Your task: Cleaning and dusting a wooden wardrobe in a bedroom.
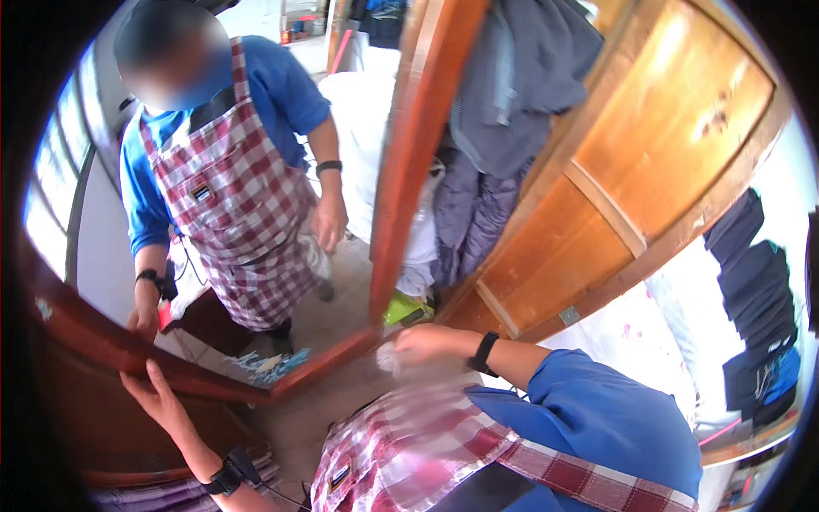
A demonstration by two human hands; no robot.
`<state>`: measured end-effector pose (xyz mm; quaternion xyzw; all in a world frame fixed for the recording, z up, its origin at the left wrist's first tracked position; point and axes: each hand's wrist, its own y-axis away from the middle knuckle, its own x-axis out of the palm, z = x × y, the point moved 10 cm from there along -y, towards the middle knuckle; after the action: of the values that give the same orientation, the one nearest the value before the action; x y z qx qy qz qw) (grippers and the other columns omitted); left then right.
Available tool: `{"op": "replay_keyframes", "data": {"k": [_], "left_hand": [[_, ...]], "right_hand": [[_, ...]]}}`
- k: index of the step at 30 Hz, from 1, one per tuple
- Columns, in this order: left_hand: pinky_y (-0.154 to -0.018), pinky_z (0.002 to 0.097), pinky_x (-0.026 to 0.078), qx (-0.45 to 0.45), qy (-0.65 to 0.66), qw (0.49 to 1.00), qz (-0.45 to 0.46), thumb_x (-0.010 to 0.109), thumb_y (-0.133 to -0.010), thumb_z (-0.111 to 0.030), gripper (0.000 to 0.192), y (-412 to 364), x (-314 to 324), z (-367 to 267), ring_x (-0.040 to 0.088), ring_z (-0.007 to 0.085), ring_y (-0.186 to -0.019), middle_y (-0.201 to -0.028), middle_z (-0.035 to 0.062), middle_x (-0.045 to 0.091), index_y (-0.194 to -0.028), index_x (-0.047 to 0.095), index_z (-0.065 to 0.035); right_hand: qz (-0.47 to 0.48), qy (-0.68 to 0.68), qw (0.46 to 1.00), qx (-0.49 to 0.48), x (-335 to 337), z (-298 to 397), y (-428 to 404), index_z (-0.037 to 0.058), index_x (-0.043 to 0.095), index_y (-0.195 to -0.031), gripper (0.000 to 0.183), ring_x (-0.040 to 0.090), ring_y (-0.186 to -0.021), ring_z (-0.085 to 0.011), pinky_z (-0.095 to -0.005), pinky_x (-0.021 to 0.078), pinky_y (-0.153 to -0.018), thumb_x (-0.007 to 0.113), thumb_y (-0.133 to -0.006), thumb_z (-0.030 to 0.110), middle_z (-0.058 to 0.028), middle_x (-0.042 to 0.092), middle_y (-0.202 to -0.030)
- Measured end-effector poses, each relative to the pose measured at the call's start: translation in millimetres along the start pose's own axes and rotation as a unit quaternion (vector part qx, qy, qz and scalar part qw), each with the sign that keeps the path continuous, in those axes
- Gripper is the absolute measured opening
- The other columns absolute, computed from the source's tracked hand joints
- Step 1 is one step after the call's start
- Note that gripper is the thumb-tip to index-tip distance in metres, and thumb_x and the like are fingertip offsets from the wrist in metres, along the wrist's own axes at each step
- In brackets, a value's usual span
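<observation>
A mirror [345, 281] in a reddish-brown wooden frame [400, 192] stands before me, its glass showing a person in a checked apron. My left hand [160, 397] is at the lower left of the frame, fingers spread and apparently touching the wood. A crumpled white cloth [386, 357] is bunched in my right hand [425, 342], close to the frame's lower corner and in front of my apron [409, 435]. That hand is somewhat blurred. Each of my wrists carries a black band.
Right of the mirror frame, dark jackets [512, 83] hang inside a wardrobe beside a paneled wooden door [640, 147]. A yellow-green item [404, 308] lies at its bottom. Folded dark clothes [758, 301] are stacked at far right. Purple fabric [160, 496] shows at lower left.
</observation>
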<state>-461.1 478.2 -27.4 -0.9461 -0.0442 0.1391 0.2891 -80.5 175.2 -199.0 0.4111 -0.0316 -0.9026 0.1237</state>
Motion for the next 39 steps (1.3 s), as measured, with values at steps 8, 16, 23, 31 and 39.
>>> {"op": "replay_keyframes", "data": {"k": [8,16,23,31,39], "left_hand": [[-0.100,0.0337,0.038,-0.078,-0.022,0.995,-0.066,0.056,-0.093,-0.037,0.068,51.9,-122.6,34.3,0.045,0.0251,-0.119,-0.136,0.0195,0.040,-0.135,0.029,0.0084],[-0.103,0.0362,0.034,-0.090,-0.048,0.995,-0.020,0.056,-0.093,-0.037,0.066,83.8,-179.2,68.0,0.042,0.0256,-0.122,-0.137,0.0193,0.039,-0.135,0.031,0.0069],[-0.100,0.0348,0.037,-0.084,-0.076,0.993,-0.017,0.058,-0.091,-0.040,0.065,84.1,-170.8,57.1,0.046,0.0245,-0.117,-0.131,0.0184,0.045,-0.132,0.037,0.0072],[-0.096,0.0329,0.039,-0.063,-0.048,0.997,-0.019,0.060,-0.090,-0.034,0.056,91.6,-173.3,37.7,0.051,0.0234,-0.112,-0.124,0.0158,0.053,-0.125,0.046,0.0073],[-0.081,0.0282,0.046,-0.250,0.005,0.959,-0.137,0.067,-0.087,-0.029,0.056,244.0,-255.5,93.3,0.055,0.0144,-0.100,-0.116,0.0076,0.057,-0.130,0.043,-0.0021]], "right_hand": [[-0.073,-0.047,0.958,0.274,55.9,-57.7,247.1,0.0034,0.064,-0.085,0.033,0.060,-0.070,-0.0345,-0.0434,0.0467,-0.064,0.061,-0.077,0.035,-0.0208,0.060,-0.076],[-0.219,-0.057,0.858,0.462,37.6,-137.5,448.7,-0.0035,0.052,-0.120,0.062,0.066,-0.080,-0.0236,-0.0339,0.0512,-0.075,0.070,-0.066,0.020,-0.0128,0.068,-0.084],[-0.202,-0.015,0.928,0.312,15.2,-109.3,379.1,0.0013,0.060,-0.113,0.050,0.063,-0.092,-0.0323,-0.0367,0.0489,-0.083,0.066,-0.066,0.019,-0.0177,0.066,-0.097],[-0.005,0.074,0.973,0.217,68.5,-24.9,239.8,-0.0020,0.060,-0.108,0.047,0.060,-0.097,-0.0365,-0.0390,0.0476,-0.086,0.065,-0.069,0.024,-0.0224,0.063,-0.104],[-0.069,0.045,0.992,0.096,66.3,-3.1,86.5,-0.0042,0.032,-0.137,0.082,0.062,-0.095,-0.0284,-0.0353,0.0480,-0.085,0.069,-0.069,0.021,-0.0155,0.064,-0.105]]}}
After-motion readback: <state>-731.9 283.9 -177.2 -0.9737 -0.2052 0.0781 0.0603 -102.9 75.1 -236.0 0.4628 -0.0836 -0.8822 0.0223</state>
